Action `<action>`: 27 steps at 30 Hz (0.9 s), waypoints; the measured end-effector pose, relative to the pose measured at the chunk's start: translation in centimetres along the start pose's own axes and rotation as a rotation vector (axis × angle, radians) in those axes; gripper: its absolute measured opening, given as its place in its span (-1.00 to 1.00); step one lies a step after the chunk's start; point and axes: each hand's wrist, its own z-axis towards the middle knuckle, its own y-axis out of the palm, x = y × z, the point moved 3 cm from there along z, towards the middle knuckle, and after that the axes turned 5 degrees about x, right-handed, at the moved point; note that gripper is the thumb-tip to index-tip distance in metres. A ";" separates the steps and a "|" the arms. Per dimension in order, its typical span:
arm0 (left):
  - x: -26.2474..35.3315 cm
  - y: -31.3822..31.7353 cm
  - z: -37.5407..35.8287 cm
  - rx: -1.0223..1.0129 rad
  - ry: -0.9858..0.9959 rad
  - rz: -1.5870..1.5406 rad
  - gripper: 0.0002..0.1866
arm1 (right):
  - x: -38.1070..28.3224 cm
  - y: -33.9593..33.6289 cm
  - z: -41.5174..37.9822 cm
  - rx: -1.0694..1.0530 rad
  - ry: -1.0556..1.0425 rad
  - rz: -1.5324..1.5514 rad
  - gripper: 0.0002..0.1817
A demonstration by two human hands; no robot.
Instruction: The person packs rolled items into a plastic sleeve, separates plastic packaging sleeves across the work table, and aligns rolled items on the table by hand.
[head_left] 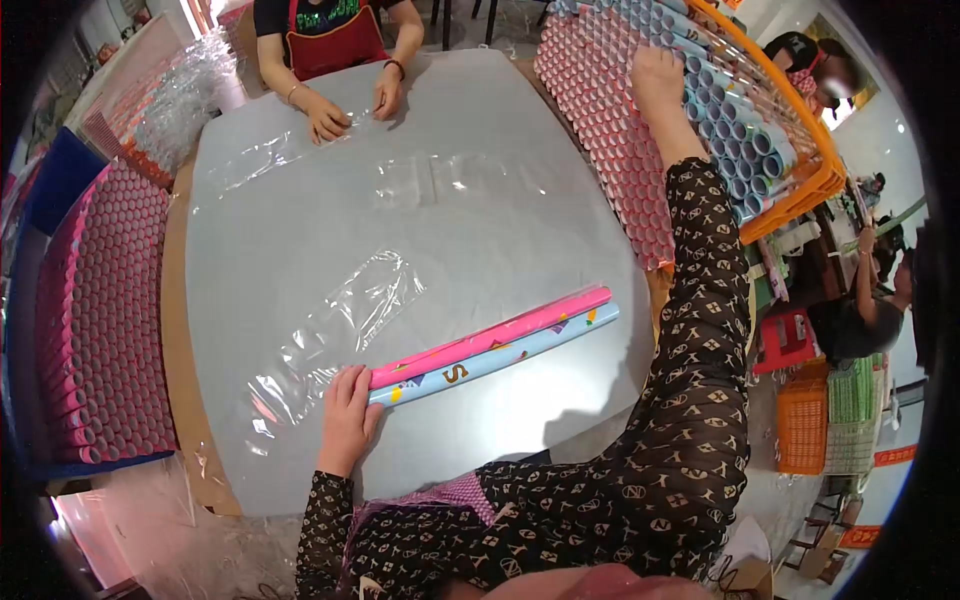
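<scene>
Two rolls lie together near our edge of the table [300, 200]: a pink roll [500, 334] and a blue roll [520, 350], side by side and touching along their length, both slanted up toward the right; we judge this pair is gathered but not wrapped, because the clear bag [330, 345] lies apart on the left, flat and crumpled, with nothing inside it; so the gathering looks not finished and the bagging not begun.

Our left hand [348, 415] rests on the near ends of the two rolls, fingers bent over them and pressing, a loose grasp more than a fist; the bag is just beside this hand, above and to the left. Our right hand [660, 85] is stretched far out, well apart from the pair, and lies on the stack [610, 130] of pink rolls at the far right of the table; the fingers touch the tube ends, but we cannot tell if they close on one. Beside that stack an orange crate [800, 180] holds blue rolls. Another stack [100, 300] of pink rolls stands on our left.

Across the table a co-worker's hands [355, 105] press flat on clear film [450, 180]; more film lies in the middle.
</scene>
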 end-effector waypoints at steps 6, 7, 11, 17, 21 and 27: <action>-0.1 0.0 0.0 0.007 0.005 0.009 -0.42 | 0.2 -2.5 -1.6 0.042 0.031 0.078 -0.86; -0.2 0.0 0.0 0.006 0.004 0.017 -0.42 | 0.4 -2.3 -2.1 0.002 0.022 0.079 -0.85; 0.0 -0.1 0.1 0.009 -0.001 0.000 -0.43 | 1.7 -2.2 -3.1 0.117 0.017 0.359 -0.84; 0.0 -0.2 0.1 0.023 0.010 -0.001 -0.44 | 1.4 -2.5 -2.2 -0.103 0.114 0.419 -0.68; 0.1 -0.4 0.2 0.026 0.016 -0.016 -0.44 | 1.3 -2.2 -1.4 -0.198 0.263 0.420 -0.59; 0.1 -0.3 0.2 0.030 0.018 0.003 -0.44 | 0.4 -2.0 -0.3 -0.190 0.219 0.213 -0.55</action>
